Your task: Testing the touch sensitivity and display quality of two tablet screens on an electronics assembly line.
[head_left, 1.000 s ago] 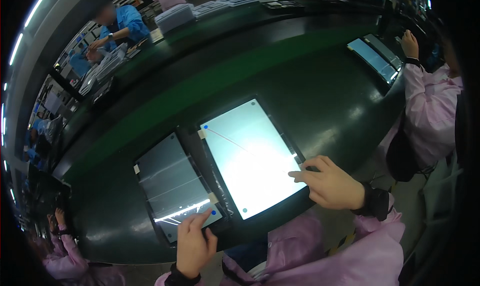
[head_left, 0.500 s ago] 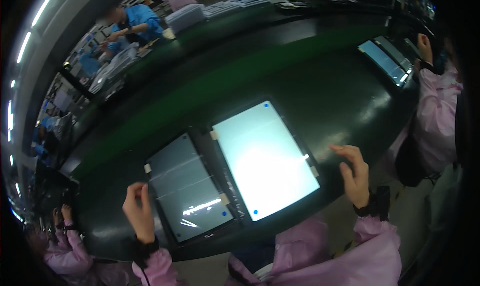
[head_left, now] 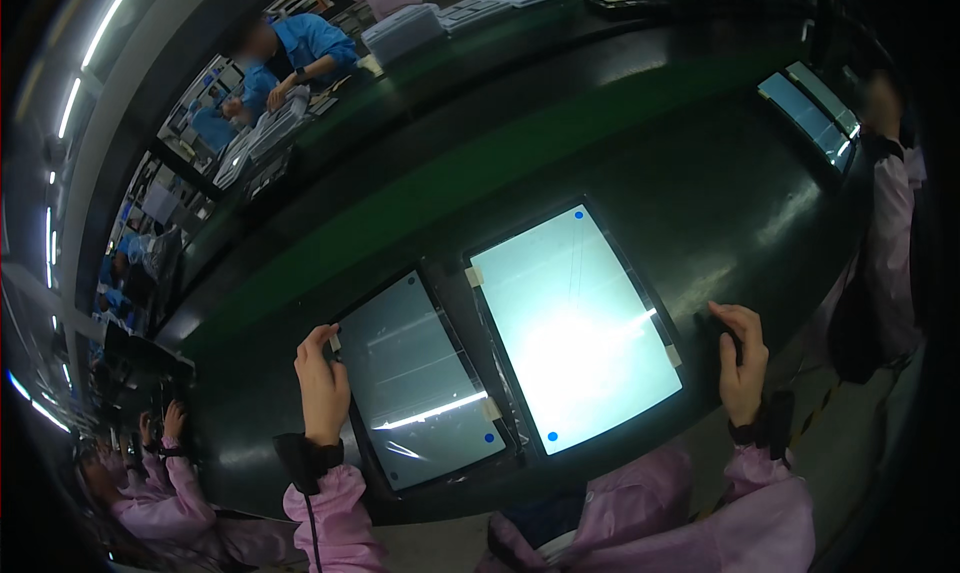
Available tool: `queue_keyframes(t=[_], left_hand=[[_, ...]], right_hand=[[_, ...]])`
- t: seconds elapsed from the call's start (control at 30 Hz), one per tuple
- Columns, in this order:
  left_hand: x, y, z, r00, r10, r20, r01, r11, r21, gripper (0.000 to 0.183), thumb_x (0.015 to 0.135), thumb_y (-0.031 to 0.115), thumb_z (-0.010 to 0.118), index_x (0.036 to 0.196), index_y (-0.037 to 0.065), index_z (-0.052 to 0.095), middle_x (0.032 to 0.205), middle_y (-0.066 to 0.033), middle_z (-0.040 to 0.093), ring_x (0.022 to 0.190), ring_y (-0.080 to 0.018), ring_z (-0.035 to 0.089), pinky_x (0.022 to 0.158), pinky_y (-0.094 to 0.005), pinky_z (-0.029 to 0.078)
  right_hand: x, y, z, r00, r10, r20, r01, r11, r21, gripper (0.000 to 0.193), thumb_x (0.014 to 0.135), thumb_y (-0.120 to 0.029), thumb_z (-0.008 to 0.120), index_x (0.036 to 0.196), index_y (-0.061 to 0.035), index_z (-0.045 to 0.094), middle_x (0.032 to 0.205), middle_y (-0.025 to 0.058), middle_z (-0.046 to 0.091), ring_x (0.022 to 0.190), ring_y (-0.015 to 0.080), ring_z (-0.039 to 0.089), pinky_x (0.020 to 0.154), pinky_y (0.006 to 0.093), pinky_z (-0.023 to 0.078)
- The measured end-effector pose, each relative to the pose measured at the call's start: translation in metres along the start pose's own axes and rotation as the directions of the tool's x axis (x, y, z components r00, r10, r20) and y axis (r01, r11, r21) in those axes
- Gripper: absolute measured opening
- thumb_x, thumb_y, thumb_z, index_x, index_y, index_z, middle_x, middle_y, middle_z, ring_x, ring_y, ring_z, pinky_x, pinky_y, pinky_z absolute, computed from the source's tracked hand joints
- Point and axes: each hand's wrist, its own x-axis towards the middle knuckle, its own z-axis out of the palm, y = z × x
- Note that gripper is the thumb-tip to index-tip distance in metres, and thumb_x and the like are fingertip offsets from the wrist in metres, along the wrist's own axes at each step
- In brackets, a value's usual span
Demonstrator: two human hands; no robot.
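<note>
Two flat rectangular panels lie side by side on the dark green bench. The left panel (head_left: 415, 373) is grey and unlit, with reflections across it; the right panel (head_left: 590, 343) glows white. Both have round dots near corners and pale tape tabs on their long edges. My left hand (head_left: 322, 393) is at the left edge of the grey panel, fingertips by its pale tape tab (head_left: 334, 342), thumb and index finger apart. Whether the fingertips touch the tab is unclear. My right hand (head_left: 742, 368) hovers right of the lit panel, fingers curved and apart, holding nothing.
More panels (head_left: 810, 118) lie at the far right beside a co-worker in a pink sleeve (head_left: 893, 213). Another pink-sleeved person (head_left: 165, 503) works at the far left. Across the bench (head_left: 600, 153), a person in blue (head_left: 305, 48) handles items near stacked white trays (head_left: 405, 33).
My left hand has moved up to the tape tab on the grey panel's left edge, its fingers stretching out. The whole view has shifted, and my right hand remains beside the lit panel.
</note>
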Motion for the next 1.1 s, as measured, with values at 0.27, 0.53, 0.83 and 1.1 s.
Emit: queue_keyframes(t=[0.27, 0.53, 0.83, 1.1], left_hand=[[-0.007, 0.018, -0.001, 0.998, -0.037, 0.049, 0.034, 0.998, 0.051, 0.052, 0.074, -0.008, 0.044, 0.126, 0.000, 0.044, 0.124, -0.0137, 0.055, 0.118, -0.0313, 0.046, 0.103, -0.0399, 0.031], [-0.039, 0.060, -0.006, 0.990, 0.035, 0.140, -0.039, 0.999, 0.021, 0.053, 0.075, -0.009, 0.044, 0.127, 0.000, 0.043, 0.125, -0.0142, 0.054, 0.118, -0.0320, 0.046, 0.103, -0.0403, 0.031], [-0.063, 0.096, -0.011, 0.972, 0.086, 0.220, -0.079, 0.996, -0.042, 0.054, 0.074, -0.010, 0.048, 0.127, 0.001, 0.046, 0.123, -0.0152, 0.054, 0.114, -0.0326, 0.048, 0.099, -0.0424, 0.033], [-0.086, 0.128, -0.013, 0.948, 0.142, 0.285, -0.116, 0.987, -0.107, 0.054, 0.071, -0.011, 0.048, 0.124, 0.000, 0.050, 0.122, -0.0140, 0.056, 0.112, -0.0302, 0.050, 0.099, -0.0388, 0.035]], right_hand=[[-0.001, -0.001, -0.003, 1.000, -0.003, 0.025, 0.005, 0.994, -0.111, 0.028, 0.084, 0.007, 0.047, 0.110, 0.0034, 0.057, 0.112, 0.0173, 0.059, 0.108, 0.0274, 0.059, 0.091, 0.0332, 0.046], [0.001, -0.007, -0.004, 0.997, 0.030, 0.064, -0.021, 0.991, -0.132, 0.027, 0.085, 0.007, 0.045, 0.109, 0.0039, 0.056, 0.114, 0.0180, 0.059, 0.110, 0.0276, 0.058, 0.094, 0.0329, 0.044], [0.001, -0.006, -0.004, 0.999, 0.011, 0.036, -0.006, 0.992, -0.126, 0.028, 0.082, 0.009, 0.047, 0.107, 0.0034, 0.059, 0.110, 0.0156, 0.062, 0.108, 0.0284, 0.058, 0.089, 0.0337, 0.046], [0.003, -0.007, -0.005, 0.999, -0.023, 0.047, 0.031, 0.986, -0.167, 0.028, 0.082, 0.009, 0.047, 0.106, 0.0032, 0.059, 0.109, 0.0158, 0.062, 0.105, 0.0293, 0.059, 0.087, 0.0337, 0.047]])
